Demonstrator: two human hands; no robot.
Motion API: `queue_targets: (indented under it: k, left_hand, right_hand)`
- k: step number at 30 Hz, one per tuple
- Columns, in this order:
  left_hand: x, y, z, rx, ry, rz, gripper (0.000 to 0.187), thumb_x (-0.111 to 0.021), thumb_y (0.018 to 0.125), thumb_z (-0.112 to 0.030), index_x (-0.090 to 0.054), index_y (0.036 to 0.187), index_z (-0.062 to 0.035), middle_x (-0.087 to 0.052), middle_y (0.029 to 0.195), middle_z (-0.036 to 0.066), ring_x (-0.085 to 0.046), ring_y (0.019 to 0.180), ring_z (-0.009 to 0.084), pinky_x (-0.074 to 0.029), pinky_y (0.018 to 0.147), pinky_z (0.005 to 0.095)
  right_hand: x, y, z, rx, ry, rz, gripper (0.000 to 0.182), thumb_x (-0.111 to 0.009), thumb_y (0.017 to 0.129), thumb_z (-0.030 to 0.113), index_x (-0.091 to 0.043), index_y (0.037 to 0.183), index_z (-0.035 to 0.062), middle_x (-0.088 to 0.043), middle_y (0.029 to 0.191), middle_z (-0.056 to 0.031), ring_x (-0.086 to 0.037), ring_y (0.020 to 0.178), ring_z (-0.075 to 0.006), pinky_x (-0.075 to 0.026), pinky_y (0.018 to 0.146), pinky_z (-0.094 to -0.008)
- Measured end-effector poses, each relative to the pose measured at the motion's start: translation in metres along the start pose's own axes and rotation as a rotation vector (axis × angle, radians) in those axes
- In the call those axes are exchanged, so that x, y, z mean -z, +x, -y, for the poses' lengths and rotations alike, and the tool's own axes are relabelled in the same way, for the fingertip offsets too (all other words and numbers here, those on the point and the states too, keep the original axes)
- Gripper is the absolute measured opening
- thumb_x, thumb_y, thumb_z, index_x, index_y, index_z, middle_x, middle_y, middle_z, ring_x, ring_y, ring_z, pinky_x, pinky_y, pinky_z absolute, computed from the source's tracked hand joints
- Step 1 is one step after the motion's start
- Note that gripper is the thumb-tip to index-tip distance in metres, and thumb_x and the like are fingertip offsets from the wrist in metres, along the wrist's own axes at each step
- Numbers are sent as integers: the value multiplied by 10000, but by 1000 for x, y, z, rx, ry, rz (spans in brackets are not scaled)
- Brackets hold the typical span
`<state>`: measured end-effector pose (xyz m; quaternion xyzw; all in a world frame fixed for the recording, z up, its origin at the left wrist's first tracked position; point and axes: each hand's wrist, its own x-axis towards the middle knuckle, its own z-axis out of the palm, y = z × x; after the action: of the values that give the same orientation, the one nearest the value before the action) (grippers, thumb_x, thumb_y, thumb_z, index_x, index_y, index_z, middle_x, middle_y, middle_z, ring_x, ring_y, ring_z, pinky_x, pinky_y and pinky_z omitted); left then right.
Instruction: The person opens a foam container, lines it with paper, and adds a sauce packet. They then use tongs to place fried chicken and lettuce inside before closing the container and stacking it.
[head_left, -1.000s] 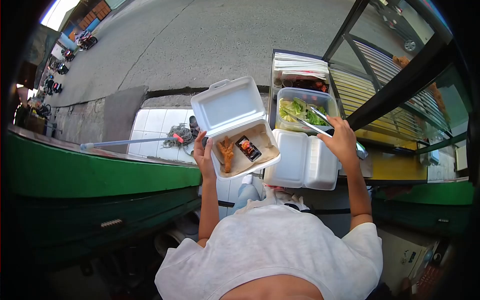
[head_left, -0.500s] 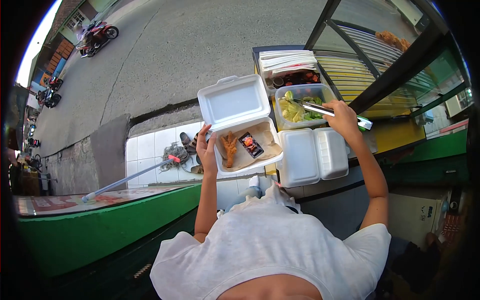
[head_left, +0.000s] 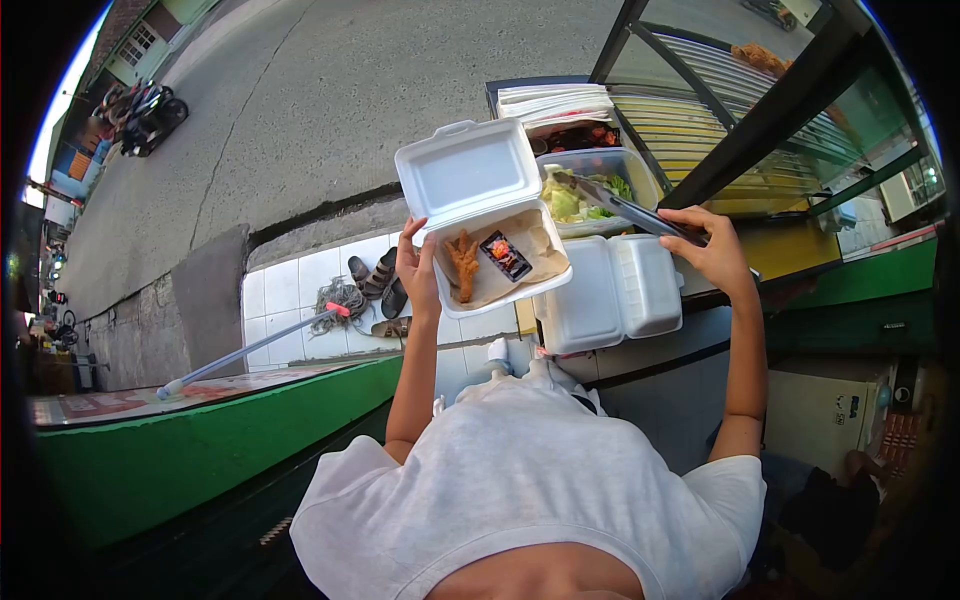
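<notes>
My left hand point(head_left: 418, 268) grips the left edge of an open white foam box point(head_left: 470, 175). Inside, on brown paper point(head_left: 538, 240), lie a piece of fried chicken point(head_left: 463, 266) and a small dark sauce packet point(head_left: 505, 256) with red on it. My right hand point(head_left: 705, 243) is closed round metal tongs point(head_left: 640, 213), whose tips point into a clear plastic tub point(head_left: 645, 180) of cut green vegetables point(head_left: 565, 201). What lies between the tips is too blurred to tell.
Closed-lidded foam boxes point(head_left: 585, 300) sit below the tub. Behind it are white paper sheets point(head_left: 555, 103) and red packets point(head_left: 580, 138). A glass case point(head_left: 700, 110) stands right. Sandals point(head_left: 380, 275), a mop point(head_left: 270, 345) and a motorcycle point(head_left: 150, 120) are at left.
The tongs have turned and shifted in my right hand, which moved slightly right and down. The held box sits a little higher in view. A different motorcycle shows on the road.
</notes>
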<state>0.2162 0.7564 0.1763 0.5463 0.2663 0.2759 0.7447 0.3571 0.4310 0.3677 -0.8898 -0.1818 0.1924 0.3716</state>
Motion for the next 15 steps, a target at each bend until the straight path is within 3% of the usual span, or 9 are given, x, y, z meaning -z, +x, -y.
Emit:
queue_targets:
  k: [4,5,7,10,13,15]
  left_hand:
    - [-14,-4,-4,-16,54,-2,256,-562,898,-48,-588,1149,-6,-403,1402,220,-377,1316,248,-302,1056,324]
    - [-14,-7,-5,-20,54,-10,256,-562,898,-48,-588,1149,-6,-403,1402,220,-377,1316,248,-302,1056,324]
    - [-15,-10,-9,-19,52,-11,256,-561,900,-49,-587,1151,-6,-405,1400,219,-382,1310,242,-301,1055,321]
    - [-21,-14,-11,-6,47,-27,252,-560,901,-49,-586,1148,-3,-408,1401,214,-386,1306,235,-299,1055,317]
    - [-16,-16,-12,-15,48,-44,250,-564,901,-55,-590,1145,-12,-407,1404,209,-376,1313,230,-299,1050,304]
    - [-15,-16,-5,-3,70,-56,265,-569,904,-83,-578,1161,-20,-458,1366,155,-345,1336,213,-247,1083,318]
  right_hand:
    - [-11,5,9,-22,11,199,372,-744,759,121,-663,1110,28,-658,927,-78,-587,863,-145,-443,793,-277]
    - [-16,4,12,-21,-19,224,395,-746,755,159,-658,1118,30,-657,971,-93,-610,899,-196,-451,822,-311]
    - [-23,-2,14,67,-194,140,413,-737,754,172,-650,1139,50,-647,1032,-97,-615,942,-246,-455,845,-334]
    - [-10,5,13,53,-217,111,429,-731,752,180,-642,1157,73,-633,1072,-86,-601,987,-274,-451,866,-341]
    - [2,9,16,-23,-201,66,435,-733,747,182,-641,1163,92,-630,1072,-79,-590,1011,-272,-444,883,-337]
    - [9,17,12,-25,-300,-21,446,-734,744,183,-635,1163,66,-625,1053,-83,-593,990,-279,-452,870,-357]
